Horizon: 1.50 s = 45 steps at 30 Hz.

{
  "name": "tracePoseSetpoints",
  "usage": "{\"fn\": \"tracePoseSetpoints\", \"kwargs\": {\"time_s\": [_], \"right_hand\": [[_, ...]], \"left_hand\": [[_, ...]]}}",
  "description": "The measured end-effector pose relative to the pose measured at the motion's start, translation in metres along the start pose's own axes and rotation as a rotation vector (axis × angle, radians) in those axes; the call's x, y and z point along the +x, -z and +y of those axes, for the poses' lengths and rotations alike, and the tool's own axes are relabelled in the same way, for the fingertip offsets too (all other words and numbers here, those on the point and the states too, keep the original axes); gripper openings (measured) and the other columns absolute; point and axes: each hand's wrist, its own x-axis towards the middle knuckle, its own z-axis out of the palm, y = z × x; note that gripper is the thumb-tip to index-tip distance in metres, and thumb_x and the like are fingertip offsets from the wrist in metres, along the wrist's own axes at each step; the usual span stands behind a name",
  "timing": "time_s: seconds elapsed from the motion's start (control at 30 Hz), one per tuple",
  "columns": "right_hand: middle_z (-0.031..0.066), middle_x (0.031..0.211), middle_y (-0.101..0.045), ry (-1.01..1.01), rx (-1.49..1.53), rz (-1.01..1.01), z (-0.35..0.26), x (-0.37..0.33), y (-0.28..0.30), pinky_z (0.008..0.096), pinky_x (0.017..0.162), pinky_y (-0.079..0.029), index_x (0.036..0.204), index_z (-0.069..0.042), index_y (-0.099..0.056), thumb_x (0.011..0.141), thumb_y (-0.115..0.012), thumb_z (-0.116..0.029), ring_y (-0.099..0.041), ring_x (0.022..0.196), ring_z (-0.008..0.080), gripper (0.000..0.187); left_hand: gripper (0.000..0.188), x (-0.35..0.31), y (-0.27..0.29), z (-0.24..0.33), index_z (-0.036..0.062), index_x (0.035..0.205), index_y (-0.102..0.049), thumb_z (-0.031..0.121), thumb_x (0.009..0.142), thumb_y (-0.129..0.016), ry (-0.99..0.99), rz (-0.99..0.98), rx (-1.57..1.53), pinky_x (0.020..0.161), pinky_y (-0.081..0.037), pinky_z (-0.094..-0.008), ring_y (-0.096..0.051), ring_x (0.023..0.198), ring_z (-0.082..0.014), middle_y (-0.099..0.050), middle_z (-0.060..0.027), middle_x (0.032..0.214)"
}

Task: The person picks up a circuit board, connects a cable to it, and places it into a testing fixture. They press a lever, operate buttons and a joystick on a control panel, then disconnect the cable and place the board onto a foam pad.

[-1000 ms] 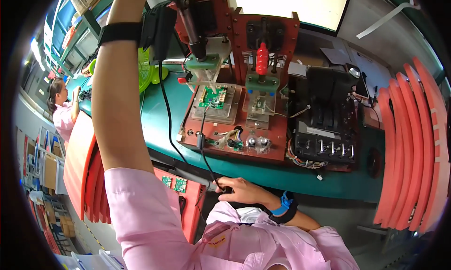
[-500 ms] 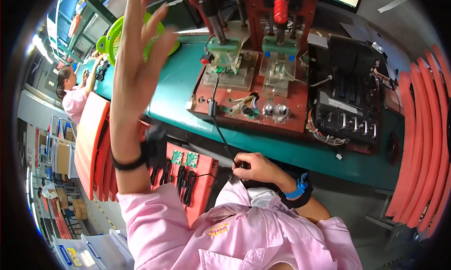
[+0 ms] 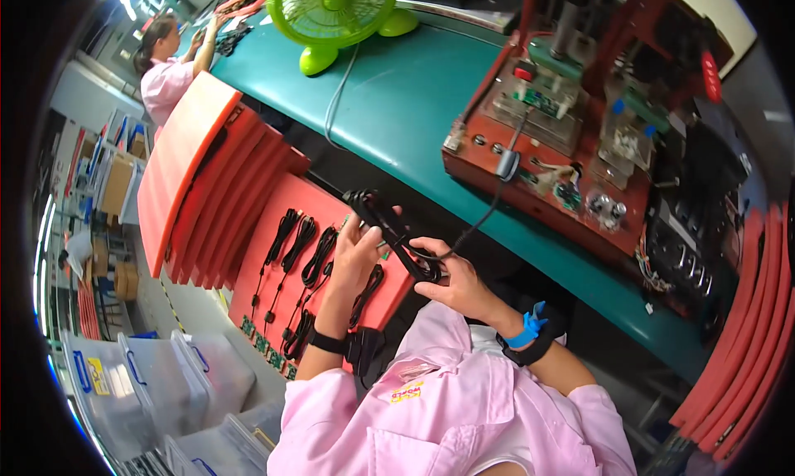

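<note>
A coiled bundle of black cable (image 3: 391, 229) stretches between my two hands, in front of my chest and above the red foam tray (image 3: 273, 207). My left hand (image 3: 356, 259) is closed around its left part. At its lower right end, my right hand (image 3: 455, 284) grips the loops between thumb and fingers. From there one strand rises to a small block on the cable (image 3: 508, 165), then on to a green circuit board (image 3: 542, 103) in the red test fixture (image 3: 472, 157). Several coiled black cables (image 3: 319, 257) with small green boards lie on the tray.
Stacked red foam trays (image 3: 207, 178) stand to the left, more (image 3: 745, 335) at the right. A green fan (image 3: 334, 2) sits on the green bench (image 3: 397, 87). Clear plastic bins (image 3: 166, 385) are at lower left. A co-worker (image 3: 166, 79) works at the far left.
My left hand has come down from its raised position to the cable. The coiled bundle is now lifted between both hands. The view has turned left, showing more of the foam tray.
</note>
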Motion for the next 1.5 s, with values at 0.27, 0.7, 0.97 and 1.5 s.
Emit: {"fn": "tracePoseSetpoints", "kwargs": {"time_s": [0.27,0.7,0.97,1.5], "right_hand": [[0.0102,0.103,-0.054,0.155,-0.361,0.203,0.019,0.010,-0.004,0.0290,0.074,-0.046,0.123,-0.002,-0.036,0.072,-0.062,-0.006,-0.056,0.086,0.0158,0.058],[0.0100,0.081,-0.053,-0.241,0.491,-0.085,0.029,0.003,0.004,0.0239,0.057,-0.045,0.125,0.005,-0.029,0.086,-0.045,-0.021,-0.052,0.059,0.0112,0.049],[0.0136,0.076,-0.055,-0.155,0.120,-0.151,0.004,-0.001,0.031,0.0306,0.059,-0.044,0.093,0.004,-0.050,0.088,-0.045,-0.021,-0.054,0.061,0.0215,0.026],[0.0164,0.084,-0.056,0.116,-0.377,-0.276,-0.053,-0.015,0.056,0.0365,0.070,-0.043,0.093,0.002,-0.054,0.087,-0.046,-0.028,-0.053,0.079,0.0347,0.032]], "left_hand": [[0.055,0.025,-0.015,0.011,-0.0029,0.126,-0.035,0.003,0.077,-0.060,-0.214,0.027,0.408,0.088,-0.039,-0.0275,-0.049,0.103,-0.0149,-0.049,-0.0091,0.118],[0.043,0.042,-0.034,0.008,-0.0015,0.118,-0.043,0.002,0.078,-0.057,-0.432,0.065,1.043,0.085,-0.040,-0.0313,-0.057,0.095,-0.0179,-0.059,-0.0132,0.104],[0.027,0.047,-0.071,0.015,-0.0014,0.100,-0.048,0.002,0.076,-0.058,-0.645,0.080,1.453,0.063,-0.045,-0.0350,-0.058,0.070,-0.0298,-0.058,-0.0138,0.070],[0.017,0.043,-0.126,0.048,-0.0006,0.098,-0.048,0.006,0.082,-0.051,-0.321,0.141,1.495,0.047,-0.040,-0.0310,-0.052,0.050,-0.0273,-0.056,-0.0140,0.064]]}}
